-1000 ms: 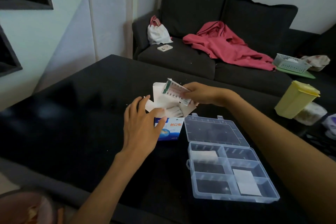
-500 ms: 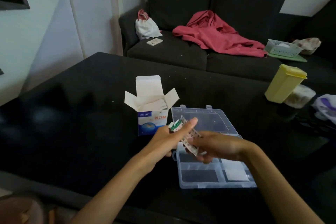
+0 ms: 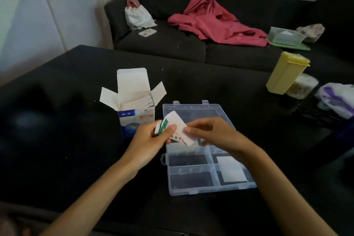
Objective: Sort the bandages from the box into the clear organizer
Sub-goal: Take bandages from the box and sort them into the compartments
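Observation:
The white and blue bandage box stands open on the black table, flaps spread, with white bandages showing inside. To its right lies the clear organizer, lid flat open behind it. A white bandage pad lies in a right compartment. Over the organizer's far compartments, my left hand pinches a small stack of green-and-white bandages. My right hand pinches one white bandage from that stack.
A yellow lidded container stands at the table's right, with a roll and a white-purple bag beside it. Behind the table is a dark sofa with a red garment, a white bag, a phone and a basket.
Both hands brought the bandage stack from the box to above the organizer. My right hand now pulls a single white bandage away from the stack in my left hand.

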